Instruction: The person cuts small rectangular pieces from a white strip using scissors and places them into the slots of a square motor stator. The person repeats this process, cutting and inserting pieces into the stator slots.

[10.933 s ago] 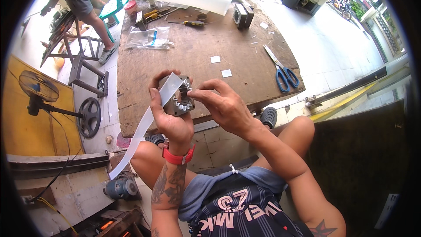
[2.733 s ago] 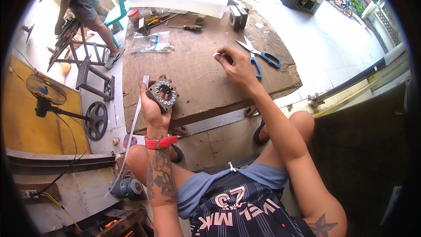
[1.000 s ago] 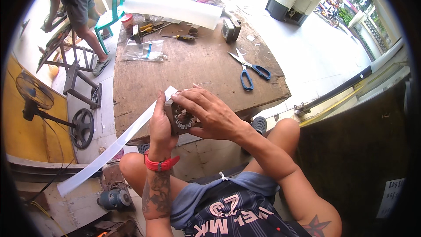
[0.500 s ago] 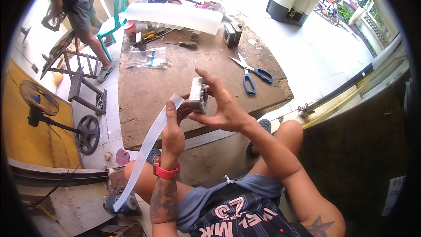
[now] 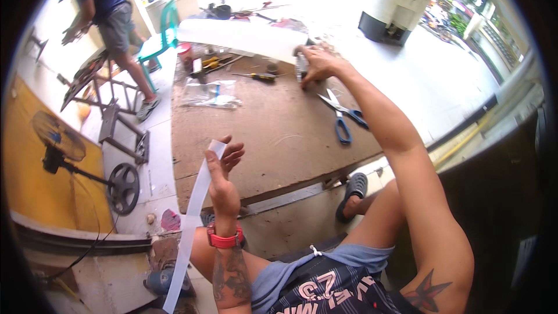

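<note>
My left hand is closed on a long, translucent white plastic strip, its thumb pressing the strip near the top end. The rest of the strip hangs down past my wrist. My right hand reaches out to the far right of the table, fingers closed round a small grey metal block. The hand partly hides the block and the things behind it. A pair of blue-handled scissors lies open just nearer than that hand. A large, curved translucent plastic sheet lies along the table's far side.
The worn wooden table also bears a clear plastic bag, a screwdriver and yellow-handled pliers. At the far left, a person stands beside a green chair. A fan stands at left.
My right hand has carried the metal block away from my left hand to the table's far right. My left hand keeps the strip and has dropped slightly lower in view.
</note>
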Available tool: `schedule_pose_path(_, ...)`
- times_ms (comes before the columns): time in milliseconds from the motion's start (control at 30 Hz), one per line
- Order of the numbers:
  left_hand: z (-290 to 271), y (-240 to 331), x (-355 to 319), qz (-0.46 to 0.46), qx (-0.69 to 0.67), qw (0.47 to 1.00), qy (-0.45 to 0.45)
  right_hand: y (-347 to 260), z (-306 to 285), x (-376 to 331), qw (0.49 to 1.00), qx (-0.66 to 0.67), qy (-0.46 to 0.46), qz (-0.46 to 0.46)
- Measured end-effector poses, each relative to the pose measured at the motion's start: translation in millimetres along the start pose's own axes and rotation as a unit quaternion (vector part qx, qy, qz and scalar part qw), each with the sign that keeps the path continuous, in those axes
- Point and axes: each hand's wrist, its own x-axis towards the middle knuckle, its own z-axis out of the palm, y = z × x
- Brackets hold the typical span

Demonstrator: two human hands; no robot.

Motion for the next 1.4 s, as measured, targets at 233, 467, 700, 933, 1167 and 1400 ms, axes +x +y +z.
schedule_pose_path(233,-20.3,4.4,111.1,-0.049,-0.098,0.990,0.091,15.1,-8.8,16.5,0.998,-0.062,-0.007,0.003)
schedule_pose_path(467,-62.1,-36.0,365.4,-0.076,0.321,0.935,0.127,-18.5,1.6,-130.7,0.986,0.046,0.161,0.025)
schedule_pose_path(700,-65.0,-62.6,410.1,-0.071,0.393,0.917,-0.014,-39.4,58.6,-248.0,0.973,0.051,0.115,0.192)
schedule_pose_path(933,-14.5,-48.6,357.5,-0.034,0.532,0.844,-0.050,-31.9,69.3,-241.4,0.979,0.063,0.108,0.162)
schedule_pose_path(1167,35.0,-73.9,335.7,-0.016,0.665,0.731,-0.154,-33.6,71.5,-242.4,0.979,0.046,0.135,0.149)
schedule_pose_path(1400,27.6,-109.5,378.4,-0.023,0.670,0.730,-0.132,-29.9,72.3,-234.5,0.978,0.061,0.150,0.135)
